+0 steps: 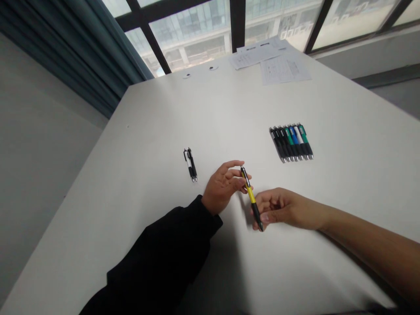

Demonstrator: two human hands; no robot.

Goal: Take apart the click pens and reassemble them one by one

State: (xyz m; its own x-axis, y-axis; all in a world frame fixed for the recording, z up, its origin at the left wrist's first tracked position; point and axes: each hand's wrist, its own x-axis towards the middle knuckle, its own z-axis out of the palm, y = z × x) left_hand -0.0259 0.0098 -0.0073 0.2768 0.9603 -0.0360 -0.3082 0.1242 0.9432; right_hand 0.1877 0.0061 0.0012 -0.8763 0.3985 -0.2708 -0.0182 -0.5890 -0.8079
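Note:
A yellow and black ballpoint pen [251, 192] is held above the table between both my hands, clip end up and away, tip toward me. My left hand [225, 184] pinches its upper part by the clip, with the index finger at the push button. My right hand [278, 208] grips the black lower barrel near the tip, thumb on top. Left of my left hand, two pens [190, 165] lie side by side, one white and black, the other black. Farther right lies a neat row of several pens [291, 143] in black, green, blue and white.
The white table [147, 127] reaches to the windows. Printed papers [282, 65] overlap at its far edge, near two small white pieces with dark marks [213, 68]. A blue-grey curtain [75, 48] hangs at the far left.

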